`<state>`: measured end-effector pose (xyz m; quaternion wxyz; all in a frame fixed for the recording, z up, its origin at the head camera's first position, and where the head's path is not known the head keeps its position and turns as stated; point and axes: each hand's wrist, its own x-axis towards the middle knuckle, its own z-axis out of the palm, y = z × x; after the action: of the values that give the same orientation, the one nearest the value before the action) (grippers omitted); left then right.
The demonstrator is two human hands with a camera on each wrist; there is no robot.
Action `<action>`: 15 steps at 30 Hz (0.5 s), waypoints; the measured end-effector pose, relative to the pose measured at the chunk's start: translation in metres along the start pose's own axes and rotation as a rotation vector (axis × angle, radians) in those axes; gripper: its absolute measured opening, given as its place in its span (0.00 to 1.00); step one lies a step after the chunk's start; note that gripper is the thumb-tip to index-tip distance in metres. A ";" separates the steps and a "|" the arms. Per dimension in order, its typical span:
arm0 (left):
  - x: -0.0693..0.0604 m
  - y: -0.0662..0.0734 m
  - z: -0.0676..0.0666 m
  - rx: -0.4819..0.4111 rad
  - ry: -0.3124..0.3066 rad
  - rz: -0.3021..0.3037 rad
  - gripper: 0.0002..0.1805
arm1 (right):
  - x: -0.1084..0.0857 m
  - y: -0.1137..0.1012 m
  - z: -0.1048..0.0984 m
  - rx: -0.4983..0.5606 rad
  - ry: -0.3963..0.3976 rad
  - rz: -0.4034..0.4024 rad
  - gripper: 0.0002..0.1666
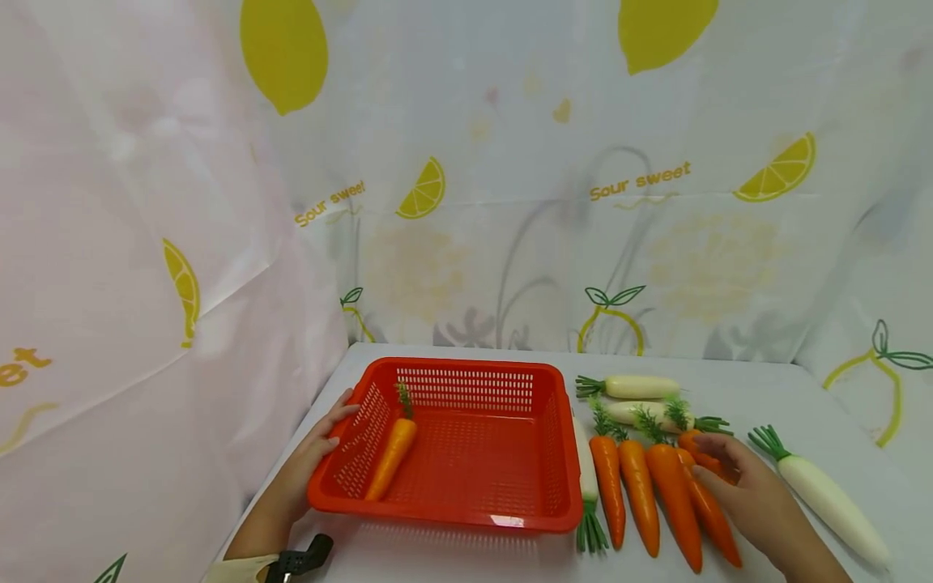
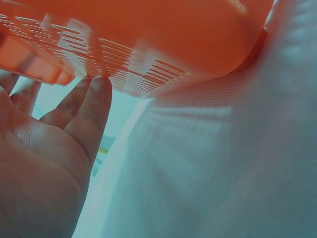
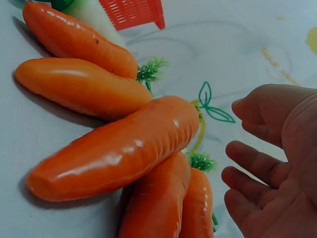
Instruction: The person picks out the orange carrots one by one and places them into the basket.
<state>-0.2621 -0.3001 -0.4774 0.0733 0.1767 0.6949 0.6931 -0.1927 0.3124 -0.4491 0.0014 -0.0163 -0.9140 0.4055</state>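
My left hand (image 1: 302,474) touches the left side of the red basket (image 1: 452,510), its fingers fairly straight against the slotted wall (image 2: 143,69) in the left wrist view. One orange carrot (image 1: 394,457) with a green top lies inside the basket at the left. On the right, my right hand (image 1: 758,494) hovers at the right edge of a group of carrots (image 1: 673,502), fingers apart and slightly bent, holding nothing. The right wrist view shows this hand (image 3: 277,168) beside the carrots (image 3: 119,151), with a gap between.
Two white radishes (image 1: 641,387) lie behind the carrots. Another radish (image 1: 585,465) lies along the basket's right side, and a large one (image 1: 834,506) is at the far right. A lemon-print cloth (image 1: 466,267) hangs behind the white table (image 1: 765,389).
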 end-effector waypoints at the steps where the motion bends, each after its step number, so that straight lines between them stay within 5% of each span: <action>1: 0.000 0.001 0.000 0.003 0.001 0.001 0.30 | 0.001 0.001 -0.001 -0.022 0.007 -0.005 0.37; 10: 0.000 0.004 0.002 0.011 0.025 -0.018 0.31 | 0.006 0.015 -0.007 -0.189 0.028 -0.003 0.37; 15: -0.001 0.003 0.002 0.010 0.036 -0.022 0.31 | 0.007 0.028 -0.007 -0.167 0.024 -0.041 0.36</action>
<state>-0.2602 -0.2984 -0.4749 0.0676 0.1568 0.7014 0.6920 -0.1991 0.3364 -0.4653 0.0195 -0.0025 -0.9447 0.3274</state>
